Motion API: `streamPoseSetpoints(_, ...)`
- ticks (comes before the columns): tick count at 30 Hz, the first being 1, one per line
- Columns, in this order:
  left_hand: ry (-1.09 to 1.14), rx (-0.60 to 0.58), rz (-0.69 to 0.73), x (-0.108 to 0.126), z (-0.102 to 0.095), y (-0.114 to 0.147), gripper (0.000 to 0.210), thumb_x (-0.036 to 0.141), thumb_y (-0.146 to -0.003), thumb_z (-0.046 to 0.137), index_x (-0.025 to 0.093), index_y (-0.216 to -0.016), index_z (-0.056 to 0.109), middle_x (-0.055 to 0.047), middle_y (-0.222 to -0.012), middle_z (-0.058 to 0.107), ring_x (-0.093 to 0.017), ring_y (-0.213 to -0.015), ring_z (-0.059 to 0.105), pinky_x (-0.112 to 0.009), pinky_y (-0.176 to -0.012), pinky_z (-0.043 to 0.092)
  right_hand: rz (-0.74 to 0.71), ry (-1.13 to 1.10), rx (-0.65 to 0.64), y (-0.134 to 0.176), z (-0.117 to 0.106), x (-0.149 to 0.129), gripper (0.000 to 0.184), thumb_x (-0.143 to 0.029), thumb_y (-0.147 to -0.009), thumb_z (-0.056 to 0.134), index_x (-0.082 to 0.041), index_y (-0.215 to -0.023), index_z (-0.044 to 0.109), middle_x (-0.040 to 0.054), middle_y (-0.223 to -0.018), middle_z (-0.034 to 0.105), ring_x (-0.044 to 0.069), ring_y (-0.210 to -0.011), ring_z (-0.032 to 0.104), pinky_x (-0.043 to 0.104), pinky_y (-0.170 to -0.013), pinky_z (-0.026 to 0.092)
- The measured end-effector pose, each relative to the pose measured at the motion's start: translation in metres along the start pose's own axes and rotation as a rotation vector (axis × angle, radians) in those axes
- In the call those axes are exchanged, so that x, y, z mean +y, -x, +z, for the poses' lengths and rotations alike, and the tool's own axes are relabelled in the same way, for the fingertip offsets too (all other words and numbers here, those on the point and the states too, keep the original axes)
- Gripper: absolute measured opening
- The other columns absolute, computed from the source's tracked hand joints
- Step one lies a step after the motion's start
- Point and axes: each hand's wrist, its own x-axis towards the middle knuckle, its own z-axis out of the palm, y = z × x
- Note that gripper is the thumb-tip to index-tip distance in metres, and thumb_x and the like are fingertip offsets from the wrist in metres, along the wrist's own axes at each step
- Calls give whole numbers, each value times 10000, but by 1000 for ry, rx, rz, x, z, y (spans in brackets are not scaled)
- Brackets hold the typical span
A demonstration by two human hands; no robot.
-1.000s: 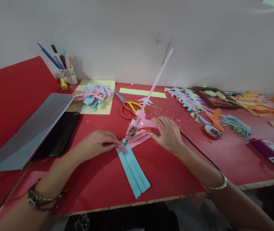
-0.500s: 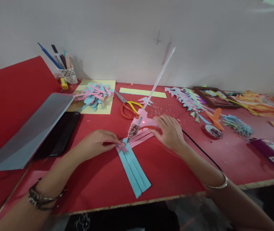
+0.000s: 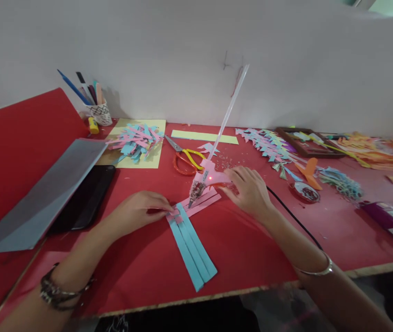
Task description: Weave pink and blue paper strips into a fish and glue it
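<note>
Woven paper strips (image 3: 196,242), blue and pink, are seen in the head view on the red table (image 3: 251,251), just below its middle; from their checkered crossing, the blue lengths are fanned toward five o'clock and the pink ones toward two. At the crossing's nine o'clock side, the left hand (image 3: 144,210) is closed at the fingertips, the crossing's pink edge being pinched between them. Between two and three o'clock, the grip of a pink glue gun (image 3: 213,175) is held in the curled fingers of the right hand (image 3: 249,191). Its nozzle is pointed down at the pink lengths beside the crossing — whether they are touched cannot be told — and a long clear glue stick (image 3: 231,106) is aimed up toward one o'clock. A black cord (image 3: 293,215) is trailed toward four o'clock. At twelve o'clock, scissors (image 3: 178,149) with red and yellow handles are laid open; at eleven, a heap of cut paper bits (image 3: 137,140) is piled on a pale yellow sheet (image 3: 153,161). A black flat device (image 3: 85,207) is partly covered at nine o'clock — and an orange cutout (image 3: 309,173) is placed between two and three.
</note>
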Motion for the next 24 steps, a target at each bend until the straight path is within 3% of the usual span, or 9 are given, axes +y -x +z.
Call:
streamPoseSetpoints(14, 43, 66, -16, -4, 6, 4, 238, 226, -841, 451, 201, -844, 688, -48, -813, 674, -131, -765, 610, -204, -709, 467, -2, 64, 8, 0, -2, 19, 295, -371, -854, 404, -161, -948, 588, 73, -812, 578, 191, -739, 484, 286, -612, 306)
streamPoseSetpoints(24, 5, 51, -28, -5, 6, 4, 249, 242, -839, 443, 209, -870, 687, -53, -841, 678, -141, -785, 612, -217, -705, 476, 30, 66, -14, 2, 0, 34, 288, -371, -842, 424, -167, -978, 577, 72, -829, 578, 199, -753, 494, 294, -632, 320)
